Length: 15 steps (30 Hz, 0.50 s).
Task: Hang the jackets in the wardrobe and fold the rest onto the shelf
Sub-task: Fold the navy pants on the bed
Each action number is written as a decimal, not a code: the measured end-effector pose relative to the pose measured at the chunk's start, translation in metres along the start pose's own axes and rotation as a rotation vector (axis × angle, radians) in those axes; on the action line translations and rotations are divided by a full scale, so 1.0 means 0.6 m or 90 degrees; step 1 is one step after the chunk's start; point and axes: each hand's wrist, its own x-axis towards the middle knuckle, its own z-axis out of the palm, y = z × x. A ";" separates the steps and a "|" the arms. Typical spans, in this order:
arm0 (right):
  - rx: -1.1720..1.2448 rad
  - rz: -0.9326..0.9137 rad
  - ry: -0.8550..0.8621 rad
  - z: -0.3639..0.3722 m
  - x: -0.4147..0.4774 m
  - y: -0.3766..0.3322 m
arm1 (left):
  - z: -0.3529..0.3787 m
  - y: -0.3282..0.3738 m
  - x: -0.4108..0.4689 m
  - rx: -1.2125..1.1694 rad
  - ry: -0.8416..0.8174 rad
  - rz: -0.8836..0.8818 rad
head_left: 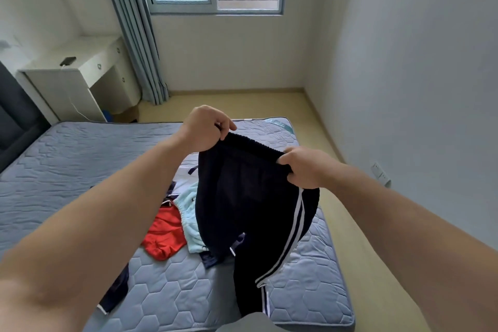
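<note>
Left hand point(204, 129) and right hand point(304, 167) each pinch the waistband of the trousers point(256, 213), held up over the bed point(67, 170) so the legs hang straight (probably to line them up for folding). Below the left hand: red garment point(164, 234), pale blue one point(190, 213), crowding the folding space.

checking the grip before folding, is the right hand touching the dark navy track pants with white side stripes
Touching. The head view shows the right hand gripping the waistband of the dark navy track pants with white side stripes.
</note>
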 end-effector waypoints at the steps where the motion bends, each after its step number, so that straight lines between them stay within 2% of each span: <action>1: -0.009 0.035 -0.013 -0.006 -0.001 0.002 | -0.003 0.007 0.002 0.000 -0.002 -0.006; 5: -0.032 0.141 0.010 -0.042 -0.005 0.020 | -0.019 0.030 0.005 0.042 0.040 -0.036; 9: 0.061 0.188 0.115 -0.109 -0.005 0.039 | -0.051 0.060 0.014 0.086 0.118 -0.032; 12: 0.191 0.212 0.358 -0.175 -0.001 0.059 | -0.080 0.097 0.022 0.142 0.308 0.075; 15: 0.177 0.185 0.637 -0.239 0.010 0.056 | -0.104 0.145 0.042 0.175 0.444 0.192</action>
